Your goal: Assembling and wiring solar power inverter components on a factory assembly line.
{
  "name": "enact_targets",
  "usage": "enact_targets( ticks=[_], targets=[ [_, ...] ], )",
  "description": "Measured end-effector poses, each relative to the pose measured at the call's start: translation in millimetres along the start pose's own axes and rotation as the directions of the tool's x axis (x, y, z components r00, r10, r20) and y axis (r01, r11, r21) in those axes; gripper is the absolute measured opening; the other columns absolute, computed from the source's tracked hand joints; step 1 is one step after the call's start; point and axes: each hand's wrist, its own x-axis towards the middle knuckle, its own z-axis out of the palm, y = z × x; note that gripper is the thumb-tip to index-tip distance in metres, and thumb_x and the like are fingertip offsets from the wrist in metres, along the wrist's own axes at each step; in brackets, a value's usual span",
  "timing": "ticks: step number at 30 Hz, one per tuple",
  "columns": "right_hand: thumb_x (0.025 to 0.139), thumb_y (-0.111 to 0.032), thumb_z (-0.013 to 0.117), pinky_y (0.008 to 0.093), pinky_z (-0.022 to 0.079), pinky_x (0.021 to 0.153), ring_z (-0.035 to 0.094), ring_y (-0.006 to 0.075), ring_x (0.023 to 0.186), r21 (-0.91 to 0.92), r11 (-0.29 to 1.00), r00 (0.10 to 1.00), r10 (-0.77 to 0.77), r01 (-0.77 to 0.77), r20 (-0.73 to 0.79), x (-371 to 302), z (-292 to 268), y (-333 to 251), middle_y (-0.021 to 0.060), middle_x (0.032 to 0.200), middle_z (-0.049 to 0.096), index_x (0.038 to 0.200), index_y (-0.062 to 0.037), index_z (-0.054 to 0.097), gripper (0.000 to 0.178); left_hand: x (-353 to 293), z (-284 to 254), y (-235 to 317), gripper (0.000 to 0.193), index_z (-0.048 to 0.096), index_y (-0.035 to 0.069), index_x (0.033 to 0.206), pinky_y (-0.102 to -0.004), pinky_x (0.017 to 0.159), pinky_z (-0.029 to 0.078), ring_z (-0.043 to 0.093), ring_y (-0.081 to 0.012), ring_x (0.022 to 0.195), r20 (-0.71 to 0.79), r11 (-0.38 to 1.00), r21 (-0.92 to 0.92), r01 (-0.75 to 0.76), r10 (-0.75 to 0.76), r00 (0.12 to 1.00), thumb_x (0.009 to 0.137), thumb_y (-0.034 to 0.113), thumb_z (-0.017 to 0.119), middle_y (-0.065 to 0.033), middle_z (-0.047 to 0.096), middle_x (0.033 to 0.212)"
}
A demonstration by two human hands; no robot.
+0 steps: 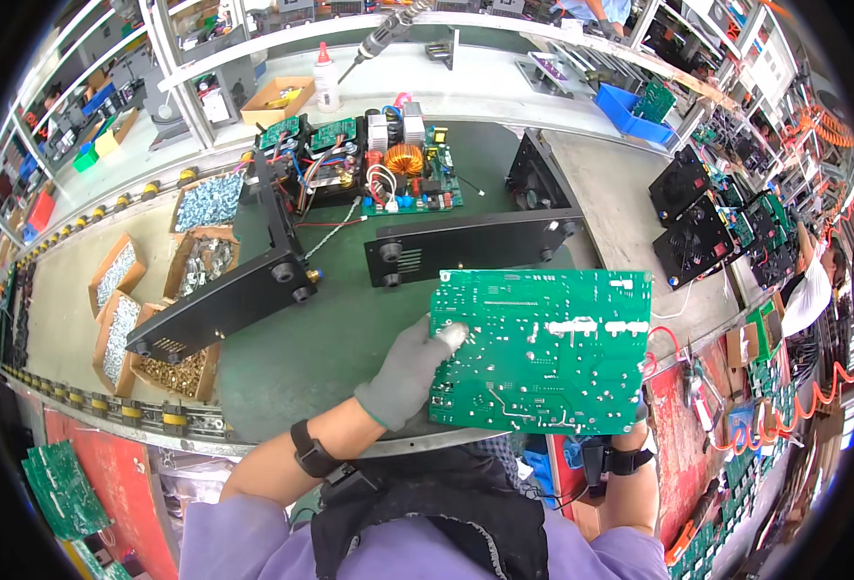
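I hold a large green circuit board (543,358) upright at the table's front edge, its solder side toward me. My left hand (406,372), in a grey glove, is closed on its left edge, the thumb on the face. My right hand (642,410) is at the lower right edge, its fingers mostly hidden behind the board. Just beyond the board lies a black metal panel (471,246) with round feet. Another black panel (224,304) stands at an angle to the left. Behind them is an opened assembly with an orange-wound copper coil (404,159), wires and small boards.
Cardboard boxes of screws and small metal parts (209,203) stand at the left beside a roller track (132,413). A glue bottle (325,79) and a hanging power drill (388,37) are at the back. Black units (690,237) and a blue bin (630,116) sit at the right.
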Motion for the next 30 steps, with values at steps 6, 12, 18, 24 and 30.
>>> enact_targets(
  ticks=[6,12,18,24,30],
  targets=[
    [0.083,-0.003,0.067,0.0373,0.048,0.097,0.057,0.0301,0.117,-0.605,0.78,0.973,-0.019,0.158,0.23,43,-61,34,0.0163,0.125,0.06,0.117,-0.0025,0.067,0.034,27,7,-32,0.048,0.054,-0.002,0.136,-0.0327,0.092,0.053,0.064,-0.0154,0.104,-0.191,0.97,0.2,0.136,-0.098,0.977,0.103,0.032,0.061,-0.0082,0.066,0.12],
    [0.088,-0.013,0.07,0.0372,0.055,0.074,0.072,0.0255,0.081,-0.822,0.541,0.964,0.262,-0.18,-0.039,70,-101,-65,0.015,0.091,0.074,0.109,0.0002,0.069,0.025,22,5,-14,0.053,0.051,0.001,0.137,-0.0297,0.082,0.055,0.064,-0.0129,0.092,-0.079,0.933,0.287,0.22,-0.205,0.975,0.105,0.042,0.056,-0.0068,0.064,0.111],
    [0.089,-0.013,0.071,0.0327,0.052,0.072,0.066,0.0233,0.076,-0.711,0.635,0.949,-0.138,0.304,0.282,170,-7,-173,0.0138,0.089,0.069,0.108,0.0018,0.067,0.025,-11,-53,28,0.051,0.056,0.006,0.135,-0.0438,0.099,0.051,0.063,-0.0291,0.112,0.123,0.227,0.955,-0.189,0.276,0.953,0.095,0.035,0.068,-0.0142,0.063,0.124],
    [0.092,-0.022,0.067,0.037,0.053,0.079,0.067,0.0235,0.085,-0.634,0.564,0.746,0.048,0.529,0.665,322,144,-168,0.0148,0.094,0.07,0.109,-0.0008,0.068,0.028,-26,-99,18,0.074,0.049,0.011,0.146,-0.0587,0.121,0.026,0.04,-0.0407,0.145,0.4,-0.163,0.908,-0.386,0.057,0.915,0.084,0.041,0.074,-0.0172,0.042,0.156],
    [0.086,-0.033,0.069,0.0435,0.055,0.09,0.071,0.0357,0.104,-0.789,0.457,0.805,0.223,0.411,0.549,386,265,-85,0.0209,0.115,0.072,0.119,-0.0026,0.066,0.045,-19,-102,5,0.071,0.049,0.01,0.146,-0.0572,0.121,0.025,0.039,-0.0398,0.145,0.426,-0.111,0.902,-0.418,0.066,0.902,0.086,0.038,0.073,-0.0169,0.043,0.155]
  ],
)
